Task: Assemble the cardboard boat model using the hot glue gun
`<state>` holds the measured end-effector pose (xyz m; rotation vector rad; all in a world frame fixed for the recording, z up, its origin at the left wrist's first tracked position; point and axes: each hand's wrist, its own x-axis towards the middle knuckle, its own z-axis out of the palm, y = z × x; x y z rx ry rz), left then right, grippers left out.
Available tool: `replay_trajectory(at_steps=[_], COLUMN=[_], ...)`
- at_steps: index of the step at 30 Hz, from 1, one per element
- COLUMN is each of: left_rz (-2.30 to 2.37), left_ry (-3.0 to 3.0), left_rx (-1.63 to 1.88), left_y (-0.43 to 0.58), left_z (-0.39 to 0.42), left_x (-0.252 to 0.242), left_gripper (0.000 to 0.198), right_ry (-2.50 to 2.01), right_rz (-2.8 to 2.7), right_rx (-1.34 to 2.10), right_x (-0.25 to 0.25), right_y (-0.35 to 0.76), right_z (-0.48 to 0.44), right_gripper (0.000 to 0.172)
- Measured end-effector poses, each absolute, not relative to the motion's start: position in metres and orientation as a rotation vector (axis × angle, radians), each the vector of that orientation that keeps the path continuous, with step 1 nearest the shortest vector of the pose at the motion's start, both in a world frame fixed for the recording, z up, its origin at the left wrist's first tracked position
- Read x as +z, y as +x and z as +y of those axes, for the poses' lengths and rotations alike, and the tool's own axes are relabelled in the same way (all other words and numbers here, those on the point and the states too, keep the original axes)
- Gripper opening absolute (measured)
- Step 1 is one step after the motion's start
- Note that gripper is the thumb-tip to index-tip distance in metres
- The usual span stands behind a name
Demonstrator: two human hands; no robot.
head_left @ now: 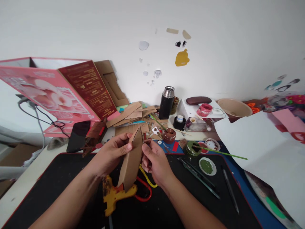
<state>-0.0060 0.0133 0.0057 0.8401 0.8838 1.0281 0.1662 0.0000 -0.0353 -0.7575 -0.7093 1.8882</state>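
At nine o'clock a pink box (47,92) leans across the desk, its left end cut off by the frame, and a dark phone (78,136) lies just below it. Toward the centre, the left hand (111,154) pinches the cardboard piece (131,162) near its top edge, thumb on the near face, the other fingers hidden behind it. The cardboard stands tilted above the black mat (47,187) and covers part of the yellow glue gun (114,194) at six o'clock. The right hand (154,162) grips the cardboard's right edge, fingertips curled out of sight. At three o'clock a green brush (224,154) rests on a paint pot (193,148); white paper (262,152) overlaps whatever lies beyond.
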Motion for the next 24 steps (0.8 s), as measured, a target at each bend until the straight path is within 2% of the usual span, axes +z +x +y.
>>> replay_trajectory(at_steps=[6, 24], left_rz=[0.859, 0.896], left_ry=[0.845, 0.875], left_rx=[1.034, 1.023], left_y=[-0.0072, -0.0071], left_z=[0.0129, 0.0130], left_x=[0.0026, 0.0025], left_gripper=[0.037, 0.042], right_ry=[-0.757, -0.796], right_rz=[-0.725, -0.741], right_rx=[1.892, 1.887], right_x=[-0.0345, -0.0329], right_y=[0.1664, 0.1666], right_z=[-0.0001, -0.0014], right_gripper=[0.057, 0.060])
